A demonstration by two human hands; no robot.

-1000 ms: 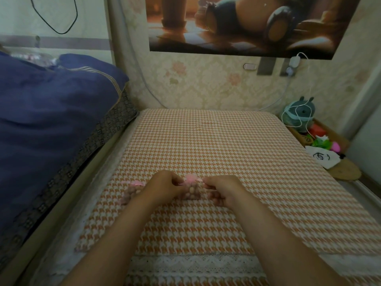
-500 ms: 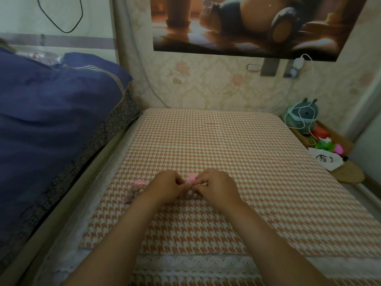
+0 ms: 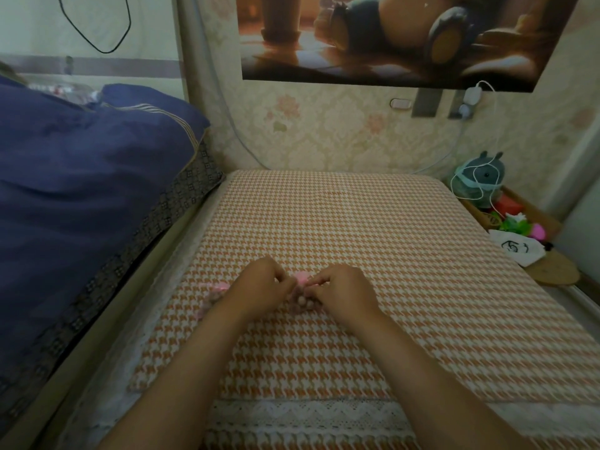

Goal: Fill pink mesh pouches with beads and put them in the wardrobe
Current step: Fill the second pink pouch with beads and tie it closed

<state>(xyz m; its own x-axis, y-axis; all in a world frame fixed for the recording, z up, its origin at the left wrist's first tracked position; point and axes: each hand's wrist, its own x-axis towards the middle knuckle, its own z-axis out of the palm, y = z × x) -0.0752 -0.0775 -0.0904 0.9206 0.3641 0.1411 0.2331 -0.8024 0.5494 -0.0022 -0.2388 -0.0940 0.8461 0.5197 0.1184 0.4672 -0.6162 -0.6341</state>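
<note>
Two pink mesh pouches lie on the orange-and-white houndstooth mat point(image 3: 324, 222), both in its near-left part. One pink mesh pouch point(image 3: 301, 280) sits between the two hands, with its gathered pink top toward the far side. A few pale beads point(image 3: 304, 303) show through the mesh on the near side: about three are clear, and fingers hide the rest. The left hand point(image 3: 259, 287) has its fingers curled, with thumb and forefinger pinching the left side of that pink top. The right hand point(image 3: 345, 295) is curled the same way and pinches the right side of the same top, so the two hands nearly meet over it. The second pouch point(image 3: 216, 292) lies just left of the left hand, blurred and partly behind the wrist; whether the wrist touches it cannot be told.

One dark blue quilt point(image 3: 81, 190) is heaped along the left. One poster point(image 3: 389, 37) hangs on the far wall. Below its right end, one white charger point(image 3: 470, 95) sits in a socket, and its white cable drapes over one teal plush toy point(image 3: 480, 180) at the far right. Nearer than the toy, one wooden tray point(image 3: 532, 209) holds small red, green and pink things, then come one white bag with a drawn face point(image 3: 516, 248) and one round wooden disc point(image 3: 552, 271)
</note>
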